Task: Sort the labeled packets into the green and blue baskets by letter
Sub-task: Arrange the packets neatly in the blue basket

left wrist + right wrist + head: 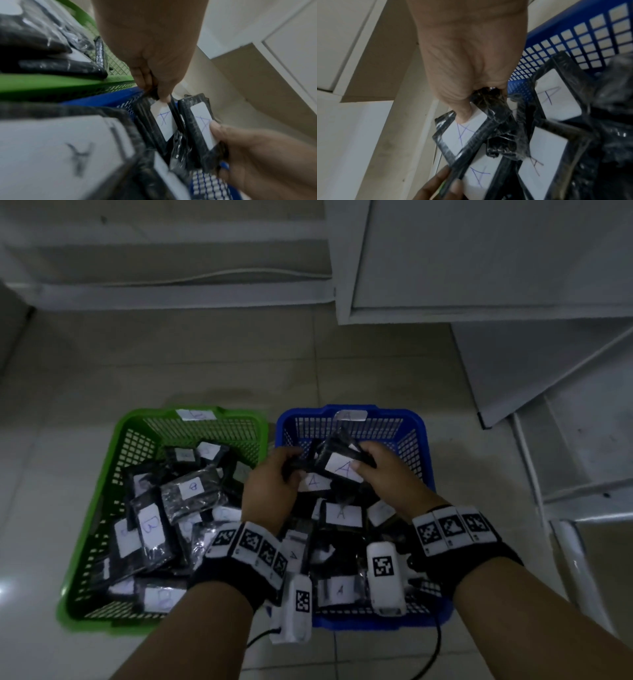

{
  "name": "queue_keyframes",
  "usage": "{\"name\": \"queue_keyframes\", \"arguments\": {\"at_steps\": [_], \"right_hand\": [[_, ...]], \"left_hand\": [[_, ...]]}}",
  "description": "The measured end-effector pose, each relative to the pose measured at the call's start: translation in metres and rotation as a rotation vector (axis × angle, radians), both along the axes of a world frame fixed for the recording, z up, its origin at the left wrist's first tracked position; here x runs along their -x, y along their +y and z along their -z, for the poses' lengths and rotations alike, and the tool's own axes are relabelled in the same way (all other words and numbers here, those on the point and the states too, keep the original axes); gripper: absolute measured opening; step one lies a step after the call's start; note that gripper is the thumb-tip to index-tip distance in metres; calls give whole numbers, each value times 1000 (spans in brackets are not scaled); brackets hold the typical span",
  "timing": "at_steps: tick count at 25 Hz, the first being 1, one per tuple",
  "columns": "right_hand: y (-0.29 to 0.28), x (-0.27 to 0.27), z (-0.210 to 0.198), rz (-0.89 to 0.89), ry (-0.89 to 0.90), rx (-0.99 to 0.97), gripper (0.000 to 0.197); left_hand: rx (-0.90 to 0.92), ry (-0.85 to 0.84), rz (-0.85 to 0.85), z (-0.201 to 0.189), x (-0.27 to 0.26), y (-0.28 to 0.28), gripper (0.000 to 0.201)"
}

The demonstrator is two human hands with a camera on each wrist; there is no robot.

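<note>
The green basket point(127, 426) on the left holds several black packets labelled B point(150, 525). The blue basket point(422, 436) on the right holds several labelled A point(342, 513). Both hands hover over the far part of the blue basket. My right hand point(359, 462) grips a black packet with a white A label point(342, 469), thumb on the label point(464, 116). My left hand point(291, 472) pinches a second A packet point(164, 121) by its top edge, right beside the first. In the left wrist view the right hand's packet point(202, 125) stands next to it.
The baskets sit side by side on a pale tiled floor point(171, 364). White cabinets point(479, 268) and leaning white boards point(548, 371) stand behind and to the right. Paper tags sit on the far rims point(196, 414). A black cable point(435, 655) trails on the floor near me.
</note>
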State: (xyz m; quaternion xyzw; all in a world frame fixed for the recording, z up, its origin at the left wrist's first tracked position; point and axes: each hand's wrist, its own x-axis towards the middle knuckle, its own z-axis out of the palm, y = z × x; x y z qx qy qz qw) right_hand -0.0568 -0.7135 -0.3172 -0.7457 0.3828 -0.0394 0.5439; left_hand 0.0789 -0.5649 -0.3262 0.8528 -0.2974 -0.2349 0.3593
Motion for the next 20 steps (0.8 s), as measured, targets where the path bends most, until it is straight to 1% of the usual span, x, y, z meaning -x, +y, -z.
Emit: {"name": "queue_keyframes", "arguments": {"at_steps": [2,3,5,7,9,11,13,15,16,18,20], "right_hand": [[-7,7,-1,-166,-18,7,34],[-10,12,-2,-266,9,23,35],[-12,25,2,-402,70,101,32],[-9,36,3,-435,132,180,32],[-10,41,0,-392,171,165,34],[-12,41,-7,-318,177,144,32],[-11,37,-16,-134,121,143,31],[-11,35,-18,42,60,153,28],[-11,34,-17,103,26,140,26],[-13,35,-15,197,-65,80,24],[-14,38,-15,251,-135,25,19]], "left_hand": [[56,114,-103,-8,8,-7,28],[93,196,-114,-10,10,-12,24],[128,336,-44,-12,13,-17,15],[126,421,25,-11,13,-20,11],[133,470,33,-9,13,-23,12],[140,418,5,-3,11,-24,14],[100,332,-47,3,5,-28,18],[32,299,-72,8,2,-35,18],[-21,279,-51,10,2,-39,21],[-148,203,62,14,8,-52,30],[-202,179,128,21,17,-62,37]]}}
